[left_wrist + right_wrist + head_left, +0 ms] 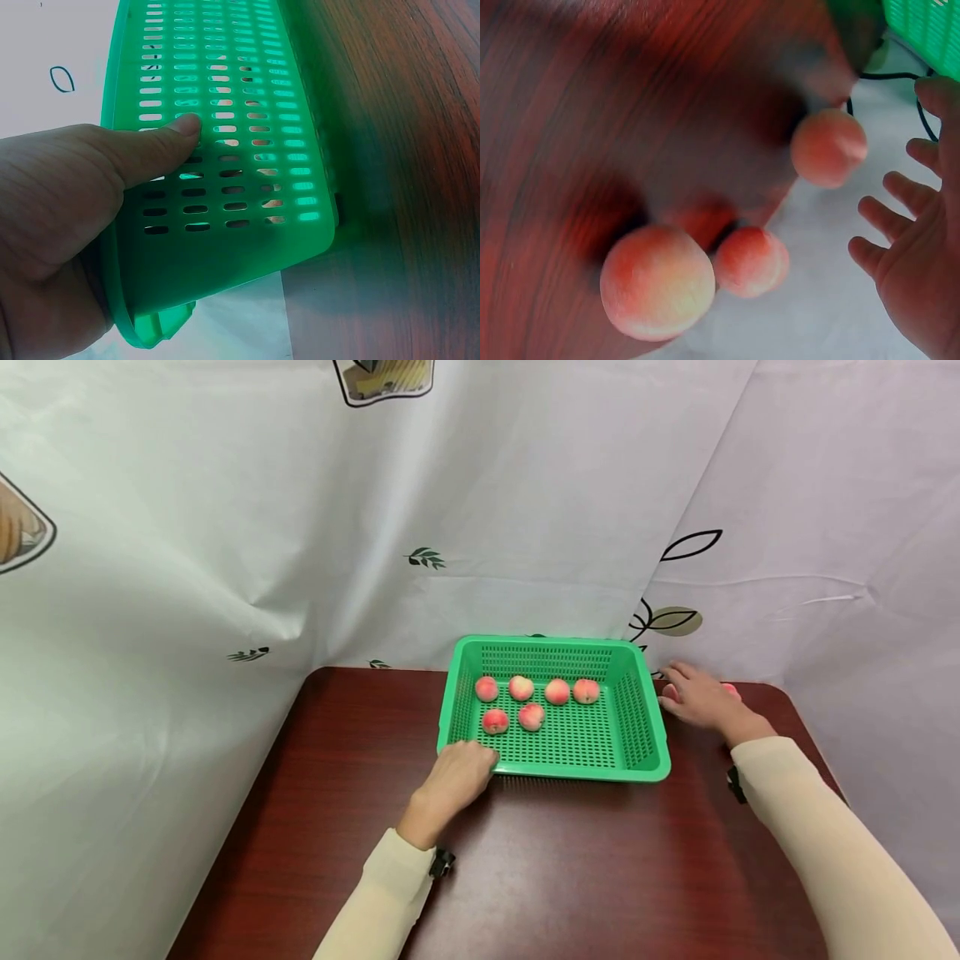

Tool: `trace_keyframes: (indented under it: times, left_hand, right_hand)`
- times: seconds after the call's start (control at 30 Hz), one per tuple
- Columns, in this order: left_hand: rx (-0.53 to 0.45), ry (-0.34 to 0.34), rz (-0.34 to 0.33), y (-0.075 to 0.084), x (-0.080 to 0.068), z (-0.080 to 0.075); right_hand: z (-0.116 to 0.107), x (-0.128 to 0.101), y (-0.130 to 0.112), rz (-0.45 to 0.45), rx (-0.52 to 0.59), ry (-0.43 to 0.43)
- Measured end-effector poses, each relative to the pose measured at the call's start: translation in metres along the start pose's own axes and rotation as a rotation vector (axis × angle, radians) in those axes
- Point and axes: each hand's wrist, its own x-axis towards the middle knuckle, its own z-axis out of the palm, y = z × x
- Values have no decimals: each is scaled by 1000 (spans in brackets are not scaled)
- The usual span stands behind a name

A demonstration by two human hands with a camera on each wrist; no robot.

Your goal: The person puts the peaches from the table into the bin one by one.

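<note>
A green plastic basket (558, 771) with slotted sides stands at the back of the table, and several peaches (532, 717) lie on its floor. My left hand (457, 772) grips its near-left rim; the left wrist view shows the thumb (161, 154) pressed against the slotted outer wall. Right of the basket, my right hand (699, 695) hovers with spread fingers. In the right wrist view its palm (922, 277) holds nothing, and three loose peaches lie near it: a large-looking one (658, 283), one beside that (751, 262), and one nearest the fingers (829, 148).
The dark red wooden table (570, 868) has a white cloth (525, 510) with printed leaves hanging behind it. A black cable (889, 76) runs past the table's edge by the basket. A black strap (442, 862) sits on the left wrist.
</note>
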Motion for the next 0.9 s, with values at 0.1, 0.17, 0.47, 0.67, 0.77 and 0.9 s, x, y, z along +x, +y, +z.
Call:
trace_keyframes:
  times: [0.1, 0.17, 0.47, 0.67, 0.77, 0.9]
  left_hand:
    - [1, 1, -1, 0, 0, 0]
    - [2, 0, -2, 0, 0, -1]
    - [11, -8, -9, -1, 0, 0]
    - [8, -10, -12, -1, 0, 0]
    - [13, -10, -9, -1, 0, 0]
    - [21, -21, -10, 0, 0, 0]
  right_hand:
    - [5, 5, 0, -7, 13, -9]
    - [8, 7, 0, -4, 21, -19]
    - [14, 13, -1, 0, 43, -33]
    - [20, 15, 0, -20, 50, -33]
    - [24, 14, 0, -13, 48, -42]
    - [29, 14, 1, -5, 50, -48]
